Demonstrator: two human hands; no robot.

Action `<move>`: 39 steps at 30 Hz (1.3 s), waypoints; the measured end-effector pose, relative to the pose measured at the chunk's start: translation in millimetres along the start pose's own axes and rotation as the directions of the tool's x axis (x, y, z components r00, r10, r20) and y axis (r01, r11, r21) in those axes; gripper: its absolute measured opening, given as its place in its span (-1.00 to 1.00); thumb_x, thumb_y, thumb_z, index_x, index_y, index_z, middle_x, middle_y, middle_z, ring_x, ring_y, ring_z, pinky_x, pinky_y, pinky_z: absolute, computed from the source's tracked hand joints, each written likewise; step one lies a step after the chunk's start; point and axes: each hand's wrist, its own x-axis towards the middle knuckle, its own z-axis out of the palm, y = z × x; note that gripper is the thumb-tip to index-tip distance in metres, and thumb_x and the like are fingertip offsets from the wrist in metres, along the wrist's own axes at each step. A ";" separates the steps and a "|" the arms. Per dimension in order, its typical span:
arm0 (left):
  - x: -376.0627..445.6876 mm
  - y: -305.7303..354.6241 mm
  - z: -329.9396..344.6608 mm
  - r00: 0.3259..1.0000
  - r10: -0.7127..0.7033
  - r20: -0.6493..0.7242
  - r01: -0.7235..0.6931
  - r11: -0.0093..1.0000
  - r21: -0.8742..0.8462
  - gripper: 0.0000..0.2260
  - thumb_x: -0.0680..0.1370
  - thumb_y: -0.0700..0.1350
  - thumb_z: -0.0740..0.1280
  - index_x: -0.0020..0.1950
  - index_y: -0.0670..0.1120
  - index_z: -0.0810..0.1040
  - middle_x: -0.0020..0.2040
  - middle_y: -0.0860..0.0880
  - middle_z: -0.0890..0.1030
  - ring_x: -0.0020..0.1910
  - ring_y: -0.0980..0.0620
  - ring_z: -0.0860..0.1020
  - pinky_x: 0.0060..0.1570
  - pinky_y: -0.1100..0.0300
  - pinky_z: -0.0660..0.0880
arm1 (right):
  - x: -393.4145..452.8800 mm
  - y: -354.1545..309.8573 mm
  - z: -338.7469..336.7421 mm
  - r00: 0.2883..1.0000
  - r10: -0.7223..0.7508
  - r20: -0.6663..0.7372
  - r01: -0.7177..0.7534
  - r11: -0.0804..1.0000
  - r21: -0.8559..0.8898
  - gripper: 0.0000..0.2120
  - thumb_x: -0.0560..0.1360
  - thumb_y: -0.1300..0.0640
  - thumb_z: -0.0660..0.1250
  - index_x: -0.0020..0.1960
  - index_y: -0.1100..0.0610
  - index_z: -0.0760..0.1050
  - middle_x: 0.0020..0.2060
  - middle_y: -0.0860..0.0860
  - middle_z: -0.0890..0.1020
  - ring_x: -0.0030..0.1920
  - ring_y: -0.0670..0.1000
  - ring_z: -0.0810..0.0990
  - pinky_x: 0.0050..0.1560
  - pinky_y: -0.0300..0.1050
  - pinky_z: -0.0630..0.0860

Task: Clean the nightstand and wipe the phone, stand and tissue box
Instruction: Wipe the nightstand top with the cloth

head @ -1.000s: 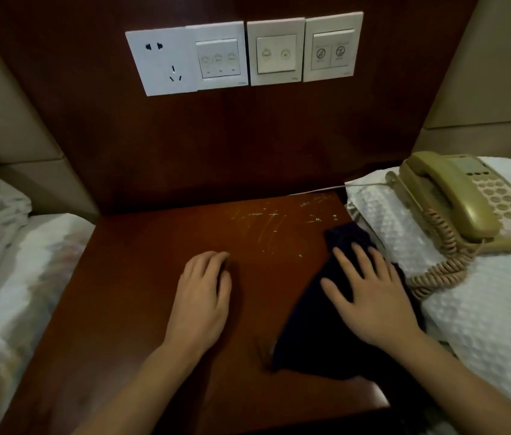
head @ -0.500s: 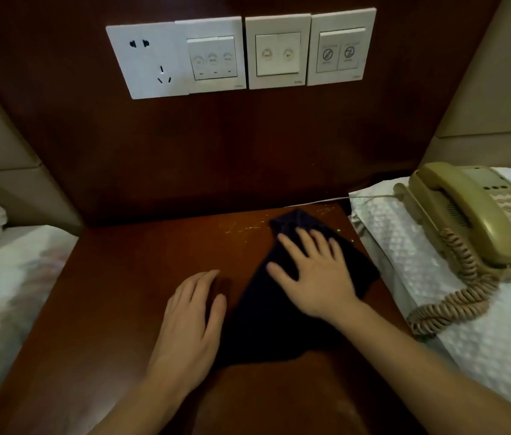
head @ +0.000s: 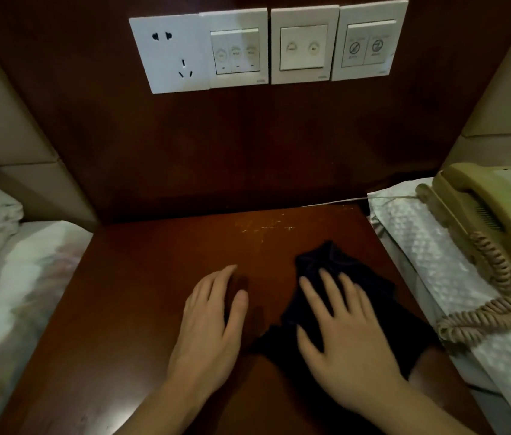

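Note:
The dark brown nightstand (head: 141, 302) fills the middle of the view, with pale scratch marks near its back edge. A dark cloth (head: 338, 271) lies on its right half. My right hand (head: 342, 337) presses flat on the cloth with fingers spread. My left hand (head: 213, 324) rests flat on the bare wood just left of the cloth. An olive-beige phone (head: 495, 215) with a coiled cord (head: 492, 296) sits on white bedding to the right. No stand or tissue box is in view.
A wood wall panel carries a white socket (head: 172, 53) and three switch plates (head: 304, 45). The white-covered bed (head: 436, 243) flanks the nightstand's right edge, and rumpled bedding (head: 6, 271) lies on the left. A thin phone wire (head: 351, 200) runs along the back right corner.
My right hand slid the cloth up to the back edge over the scratch marks, then drew it back toward me on the right side. My left hand stayed flat on the wood.

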 end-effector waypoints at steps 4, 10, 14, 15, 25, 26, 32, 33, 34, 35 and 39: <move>2.2 0.4 0.2 1.000 -0.025 -0.001 0.025 0.999 -0.033 -0.50 0.65 0.28 -0.01 0.60 0.25 0.16 0.53 0.30 0.25 0.53 0.26 0.19 0.51 0.16 0.21 | 49.5 -40.1 -3.0 0.989 -0.125 0.075 0.123 0.992 0.033 -0.31 0.51 -0.44 -0.28 0.59 -0.26 -0.12 0.62 -0.02 -0.05 0.60 0.13 -0.16 0.54 0.16 -0.25; 9.9 4.6 -4.9 0.988 -0.136 -0.073 0.128 0.987 -0.100 -0.52 0.69 0.17 0.07 0.62 0.19 0.14 0.56 0.24 0.14 0.51 0.22 0.25 0.41 0.19 0.35 | 129.4 -68.1 0.2 0.931 -0.337 0.138 0.334 0.942 0.042 -0.32 0.52 -0.46 -0.20 0.58 -0.26 -0.04 0.58 -0.02 0.04 0.58 0.14 -0.12 0.54 0.21 -0.23; 30.0 -1.8 -13.4 0.986 -0.131 -0.102 0.134 0.991 0.019 -0.54 0.71 0.14 0.04 0.61 0.13 0.18 0.57 0.16 0.19 0.56 0.17 0.15 0.53 0.10 0.25 | 171.1 -58.7 0.4 0.957 -0.268 0.113 0.267 0.963 0.029 -0.38 0.59 -0.37 -0.16 0.60 -0.21 -0.06 0.62 -0.05 -0.07 0.60 0.05 -0.16 0.56 0.12 -0.25; 32.4 -3.1 -14.6 0.986 -0.135 -0.100 0.138 0.990 0.022 -0.55 0.71 0.13 0.04 0.61 0.13 0.19 0.57 0.16 0.20 0.56 0.18 0.15 0.53 0.13 0.23 | 176.2 -48.0 1.1 0.962 -0.256 0.098 0.255 0.967 0.020 -0.39 0.60 -0.34 -0.17 0.61 -0.20 -0.05 0.62 -0.07 -0.05 0.60 0.03 -0.14 0.56 0.09 -0.23; 33.1 -7.2 -14.8 0.986 -0.121 -0.118 0.109 0.989 -0.101 -0.65 0.69 0.07 0.17 0.49 0.20 0.35 0.41 0.32 0.33 0.45 0.29 0.29 0.47 0.18 0.28 | 177.0 36.3 -13.2 0.995 -0.060 0.081 0.063 0.997 -0.042 -0.49 0.67 -0.18 -0.17 0.61 -0.18 -0.07 0.62 -0.03 -0.01 0.60 0.02 -0.13 0.57 0.05 -0.21; 33.4 -6.4 -13.5 0.987 -0.115 -0.111 0.105 0.990 -0.092 -0.64 0.69 0.08 0.17 0.50 0.20 0.34 0.42 0.32 0.32 0.46 0.29 0.28 0.46 0.19 0.26 | 178.7 24.9 -11.5 0.994 -0.062 0.085 0.066 0.997 -0.039 -0.48 0.67 -0.19 -0.18 0.61 -0.17 -0.08 0.62 -0.01 -0.02 0.60 0.04 -0.13 0.57 0.06 -0.22; 36.5 -8.5 -14.2 0.985 -0.125 -0.116 0.118 0.991 -0.063 -0.59 0.68 0.09 0.17 0.54 0.19 0.30 0.45 0.25 0.35 0.47 0.23 0.30 0.49 0.07 0.32 | 197.1 -93.8 12.9 0.969 -0.225 0.102 0.226 0.974 -0.006 -0.44 0.67 -0.17 -0.16 0.63 -0.02 -0.06 0.61 0.09 -0.01 0.59 0.14 -0.09 0.56 0.14 -0.21; 37.1 -8.6 -14.1 0.984 -0.133 -0.118 0.128 0.990 -0.052 -0.58 0.68 0.09 0.18 0.55 0.17 0.29 0.46 0.24 0.36 0.48 0.22 0.30 0.48 0.06 0.33 | 198.6 -105.5 15.7 0.963 -0.245 0.114 0.246 0.969 0.004 -0.44 0.67 -0.15 -0.16 0.63 0.00 -0.08 0.61 0.10 -0.02 0.59 0.14 -0.10 0.56 0.14 -0.22; 37.5 -8.7 -14.3 0.984 -0.135 -0.119 0.131 0.990 -0.042 -0.57 0.68 0.08 0.18 0.56 0.16 0.28 0.47 0.22 0.35 0.48 0.21 0.30 0.48 0.07 0.33 | 199.8 -108.9 16.6 0.959 -0.259 0.117 0.259 0.966 0.019 -0.44 0.68 -0.13 -0.17 0.63 0.01 -0.09 0.61 0.09 -0.02 0.59 0.13 -0.10 0.56 0.13 -0.23; 37.5 -8.6 -14.3 0.984 -0.129 -0.119 0.126 0.991 -0.034 -0.57 0.68 0.07 0.19 0.56 0.16 0.28 0.47 0.22 0.35 0.47 0.21 0.31 0.47 0.09 0.33 | 199.8 -105.2 15.6 0.956 -0.271 0.114 0.269 0.963 0.038 -0.45 0.68 -0.12 -0.16 0.63 0.01 -0.08 0.61 0.07 -0.02 0.59 0.11 -0.10 0.56 0.11 -0.23; 34.1 -7.2 -16.8 0.987 -0.126 -0.103 0.123 0.992 -0.038 -0.60 0.69 0.05 0.19 0.54 0.16 0.29 0.39 0.27 0.34 0.44 0.21 0.34 0.41 0.15 0.33 | 193.7 -43.6 4.4 0.966 -0.247 0.076 0.241 0.967 0.081 -0.47 0.68 -0.11 -0.13 0.63 0.00 -0.02 0.61 0.01 0.06 0.59 0.04 -0.03 0.57 0.01 -0.18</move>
